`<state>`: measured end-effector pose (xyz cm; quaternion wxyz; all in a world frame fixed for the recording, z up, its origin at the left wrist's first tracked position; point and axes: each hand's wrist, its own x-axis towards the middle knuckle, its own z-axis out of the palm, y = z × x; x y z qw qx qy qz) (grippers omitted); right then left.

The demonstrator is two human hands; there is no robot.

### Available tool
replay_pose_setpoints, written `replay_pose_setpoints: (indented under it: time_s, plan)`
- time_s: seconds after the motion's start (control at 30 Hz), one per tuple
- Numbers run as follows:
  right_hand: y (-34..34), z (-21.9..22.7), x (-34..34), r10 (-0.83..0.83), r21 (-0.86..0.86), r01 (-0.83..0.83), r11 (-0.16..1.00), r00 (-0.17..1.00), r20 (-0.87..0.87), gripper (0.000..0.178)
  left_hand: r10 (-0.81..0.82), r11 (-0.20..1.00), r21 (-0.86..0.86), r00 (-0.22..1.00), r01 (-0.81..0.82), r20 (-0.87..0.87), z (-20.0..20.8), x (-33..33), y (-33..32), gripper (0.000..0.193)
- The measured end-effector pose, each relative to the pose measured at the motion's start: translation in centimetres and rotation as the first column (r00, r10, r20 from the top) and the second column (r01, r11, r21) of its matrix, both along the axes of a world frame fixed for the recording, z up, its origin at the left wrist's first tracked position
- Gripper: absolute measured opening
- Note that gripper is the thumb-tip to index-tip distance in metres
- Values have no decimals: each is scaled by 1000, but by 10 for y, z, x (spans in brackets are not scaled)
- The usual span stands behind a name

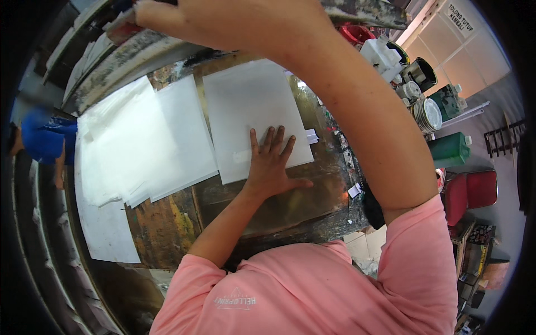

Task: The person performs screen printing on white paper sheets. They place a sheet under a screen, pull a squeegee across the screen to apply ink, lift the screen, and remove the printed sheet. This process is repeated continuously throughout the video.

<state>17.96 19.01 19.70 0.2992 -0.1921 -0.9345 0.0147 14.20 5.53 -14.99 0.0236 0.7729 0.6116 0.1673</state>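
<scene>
My left hand (pixel 271 159) lies flat, fingers spread, on the lower part of a white sheet (pixel 245 95) on the stained worktable. My right arm reaches up and across to the far left. At the top edge, my right hand (pixel 178 17) is partly cut off beside a paint-smeared frame-like bar (pixel 120 67), its thumb side near a reddish patch. Its grip is not visible. To the left of the sheet under my left hand, a loose pile of white sheets (pixel 128 139) fans out over the table (pixel 167 223).
Paint containers line the far right: a white jug (pixel 382 56), a dark tub (pixel 419 74), stacked lids (pixel 427 114) and a green jerrycan (pixel 449 149). A red chair (pixel 480 190) stands beyond. At the left are racks and a person in blue (pixel 47 137).
</scene>
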Motion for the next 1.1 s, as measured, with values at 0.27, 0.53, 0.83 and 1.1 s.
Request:
replay_pose_setpoints:
  time_s: [0.27,0.53,0.83,1.1]
  plan:
    - [-9,23,8,-63,-143,82,986,989,132,65,-52,998,-42,996,55,66,-5,-7,-1,135]
    - [6,-24,-15,-229,225,241,944,970,-80,56,130,943,218,881,-251,455,55,-46,-11,110]
    - [-85,-156,67,-7,-11,12,1000,949,315,43,383,846,-168,358,-507,852,97,-150,-128,110]
    - [-133,-271,78,-20,-329,197,924,882,471,45,676,725,-18,706,-689,212,0,-131,-165,116]
